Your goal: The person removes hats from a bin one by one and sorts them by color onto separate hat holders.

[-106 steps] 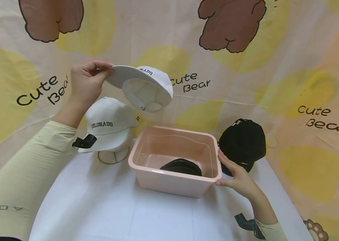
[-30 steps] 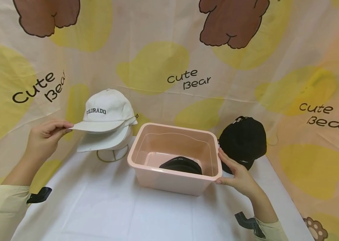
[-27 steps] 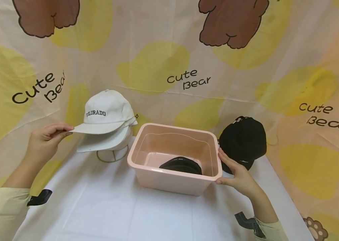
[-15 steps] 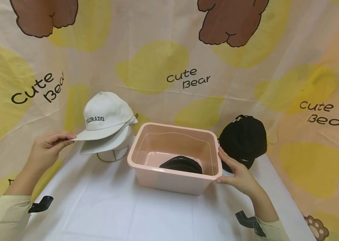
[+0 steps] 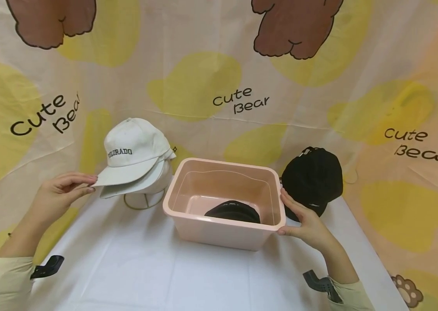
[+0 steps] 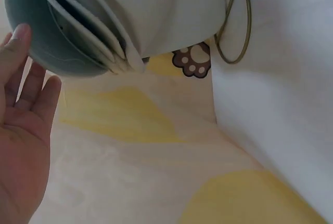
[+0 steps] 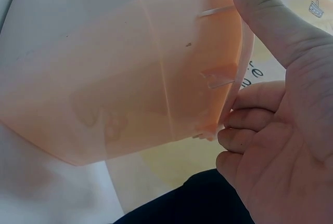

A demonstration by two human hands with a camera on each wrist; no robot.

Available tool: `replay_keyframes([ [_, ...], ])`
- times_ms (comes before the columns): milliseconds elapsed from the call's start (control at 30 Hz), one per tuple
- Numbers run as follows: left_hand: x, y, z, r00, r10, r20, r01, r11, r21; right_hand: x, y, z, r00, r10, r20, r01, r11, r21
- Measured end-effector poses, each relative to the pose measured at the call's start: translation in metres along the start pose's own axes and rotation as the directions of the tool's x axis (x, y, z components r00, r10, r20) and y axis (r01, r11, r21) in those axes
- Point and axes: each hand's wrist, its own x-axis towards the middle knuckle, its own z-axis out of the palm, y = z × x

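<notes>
My left hand (image 5: 57, 196) is at the brim of a white cap (image 5: 133, 142) lettered COLORADO, fingertips right at the brim's edge and thumb apart below it. This cap sits over a second white cap (image 5: 141, 186) on a white head-shaped stand (image 5: 160, 183). In the left wrist view, the left hand (image 6: 23, 125) has loosely bent fingers beside the brim's underside (image 6: 67, 60). With my right hand (image 5: 310, 226), I hold the right end of a pink plastic bin (image 5: 219, 233), thumb and fingers around its rim (image 7: 244, 52). A black cap (image 5: 234, 211) lies inside the bin.
Just right of the bin stands another black cap (image 5: 314, 181), close behind my right hand. The white-covered table (image 5: 188, 280) narrows toward the back. A curtain (image 5: 188, 34) printed with bears and yellow patches hangs behind and at both sides.
My left hand carried the upper white cap from above down onto the stacked cap at left, then drew its brim lower; its thumb has since parted from the brim. My right hand stayed on the bin.
</notes>
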Motion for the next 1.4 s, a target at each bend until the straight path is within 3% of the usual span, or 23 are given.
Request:
replay_keyframes([
  [233,0.0,0.011,-0.009,0.991,-0.127,0.042,0.128,0.991,-0.028,0.001,-0.001,-0.001,1.0,0.01,0.0,-0.01,1.0,-0.001],
  [467,0.005,0.025,-0.007,0.982,-0.186,0.031,0.186,0.982,-0.026,0.0,0.0,0.0,1.0,0.013,0.005,-0.013,1.0,0.016],
  [533,0.008,0.029,-0.004,0.979,-0.2,0.036,0.203,0.977,-0.069,0.0,0.001,0.0,1.0,0.013,0.003,-0.013,1.0,0.015],
  [733,0.016,0.044,0.008,0.985,-0.168,0.034,0.171,0.951,-0.256,0.0,0.002,0.0,1.0,0.004,0.004,-0.004,1.0,0.016],
  [900,0.018,0.059,0.019,0.993,-0.118,0.016,0.116,0.936,-0.333,0.0,0.002,-0.001,1.0,0.0,0.008,0.0,1.0,0.016],
  [1167,0.02,0.08,0.044,0.995,-0.097,0.039,0.104,0.943,-0.316,0.001,0.0,-0.001,1.0,-0.003,0.004,0.003,1.0,0.008],
  [1400,0.02,0.095,0.067,0.992,-0.115,0.051,0.123,0.968,-0.22,0.0,0.0,-0.001,1.0,0.001,0.01,-0.002,1.0,0.019],
])
